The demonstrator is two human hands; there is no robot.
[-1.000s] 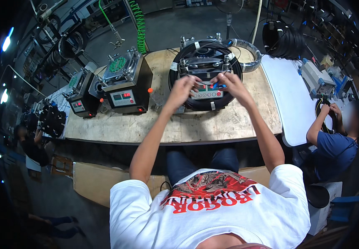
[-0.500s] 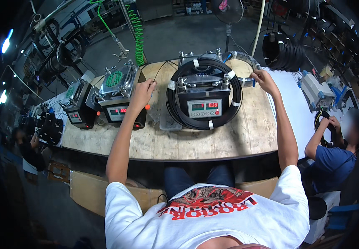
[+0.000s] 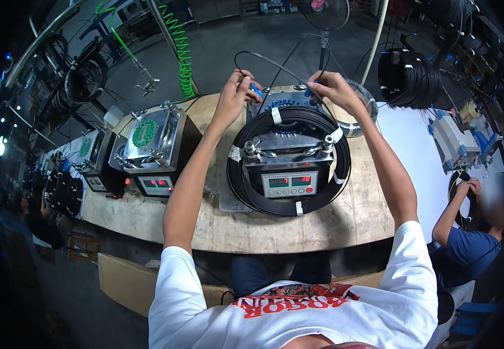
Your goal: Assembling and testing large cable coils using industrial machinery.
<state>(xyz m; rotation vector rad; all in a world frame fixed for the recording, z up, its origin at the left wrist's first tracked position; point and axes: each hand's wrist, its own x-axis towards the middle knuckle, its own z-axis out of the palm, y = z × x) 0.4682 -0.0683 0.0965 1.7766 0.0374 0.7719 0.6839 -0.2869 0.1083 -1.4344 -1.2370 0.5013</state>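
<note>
My left hand (image 3: 234,99) is closed near a small blue-tipped cable end (image 3: 256,91), with a thin black cable rising in a loop beside it. My right hand (image 3: 334,92) pinches another blue-tipped cable end (image 3: 310,90). Both are raised above the far side of a polishing machine (image 3: 290,157) with a metal top and red digits on its front panel. A thick coil of black cable (image 3: 241,185), bound with white tape, rests around this machine. Blue fittings (image 3: 287,104) show in a ring behind the coil's upper edge.
Two similar machines (image 3: 158,150) with green ring fixtures stand on the left of the wooden table (image 3: 345,230). A clear-wrapped coil (image 3: 371,107) lies at the back right. A green spiral air hose (image 3: 175,52) hangs behind. A co-worker in blue (image 3: 467,244) sits at right.
Both hands have moved inward and now hover closer together beyond the coil, with blue-tipped cable ends showing at them. The view has shifted, and the machines appear lower.
</note>
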